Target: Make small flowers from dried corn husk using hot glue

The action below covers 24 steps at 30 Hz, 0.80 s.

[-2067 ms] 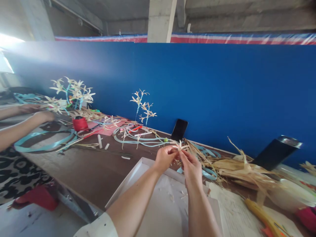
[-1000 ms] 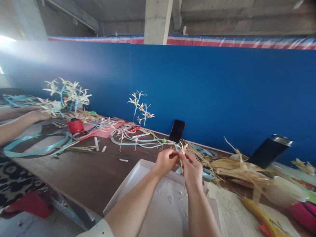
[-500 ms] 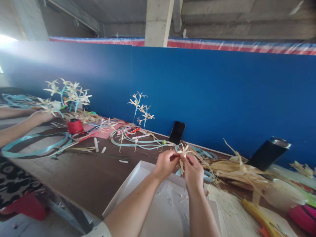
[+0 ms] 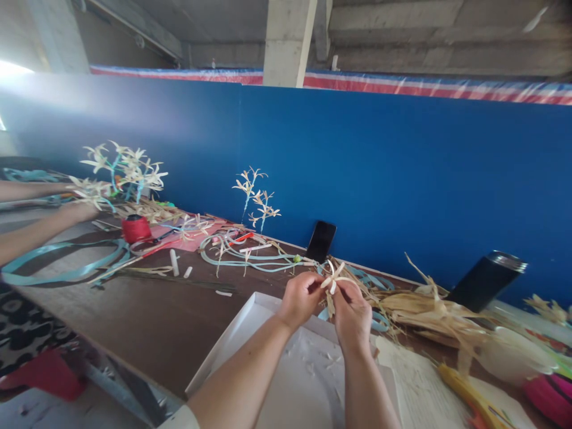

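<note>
Between my two hands, above the far edge of a white tray [image 4: 232,330], is a small pale flower [image 4: 333,279] with narrow strip petals like dried husk. My left hand [image 4: 300,298] pinches it from the left side, fingers curled. From the right, my right hand [image 4: 354,310] pinches it too, thumb and forefinger together. The flower's stem and the fingertips behind the petals are partly hidden. Small white scraps [image 4: 330,358] lie inside the tray under my forearms.
A phone [image 4: 320,239] leans on the blue panel [image 4: 402,167]. Dried husks [image 4: 429,310], a black flask [image 4: 487,280] and a yellow tool [image 4: 469,390] lie right. Flower sprigs [image 4: 257,199], blue tubing [image 4: 250,262] and a red spool [image 4: 136,229] sit left, near another person's hand [image 4: 80,210].
The flower shows more openly between my hands, its petals spread wider. My right hand has shifted slightly right. The other person's hands at left have moved a little.
</note>
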Tool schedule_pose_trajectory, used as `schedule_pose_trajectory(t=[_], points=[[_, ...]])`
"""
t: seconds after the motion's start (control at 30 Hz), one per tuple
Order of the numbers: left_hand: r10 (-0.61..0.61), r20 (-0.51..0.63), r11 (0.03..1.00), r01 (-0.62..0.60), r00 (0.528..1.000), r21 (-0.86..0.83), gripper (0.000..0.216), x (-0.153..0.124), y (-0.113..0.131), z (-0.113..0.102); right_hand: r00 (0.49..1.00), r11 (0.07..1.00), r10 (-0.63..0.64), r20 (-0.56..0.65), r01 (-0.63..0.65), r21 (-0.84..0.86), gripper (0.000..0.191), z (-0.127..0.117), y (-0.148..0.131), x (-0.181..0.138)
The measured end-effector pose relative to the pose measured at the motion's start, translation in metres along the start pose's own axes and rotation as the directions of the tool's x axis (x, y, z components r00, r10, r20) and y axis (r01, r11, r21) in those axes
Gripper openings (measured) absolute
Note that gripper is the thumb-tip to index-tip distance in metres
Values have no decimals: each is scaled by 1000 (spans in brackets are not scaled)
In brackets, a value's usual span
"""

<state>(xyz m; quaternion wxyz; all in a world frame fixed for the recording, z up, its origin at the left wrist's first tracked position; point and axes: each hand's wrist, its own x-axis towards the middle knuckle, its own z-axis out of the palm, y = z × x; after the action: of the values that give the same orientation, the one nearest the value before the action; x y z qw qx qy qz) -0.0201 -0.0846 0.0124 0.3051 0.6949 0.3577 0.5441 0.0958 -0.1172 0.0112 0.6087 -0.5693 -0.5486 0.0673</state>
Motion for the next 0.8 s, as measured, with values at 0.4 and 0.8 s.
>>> schedule_pose_trajectory(t=[0.4,0.8], points=[[-6,21,999,7,1000,-41,16,0,0,-1,992,982,128,11,-128,136,30,3,-6,-3],[-106,-28,971,98,994,-216,15,4,-4,-2,940,889,302,158,-338,310,50,12,0,-1]])
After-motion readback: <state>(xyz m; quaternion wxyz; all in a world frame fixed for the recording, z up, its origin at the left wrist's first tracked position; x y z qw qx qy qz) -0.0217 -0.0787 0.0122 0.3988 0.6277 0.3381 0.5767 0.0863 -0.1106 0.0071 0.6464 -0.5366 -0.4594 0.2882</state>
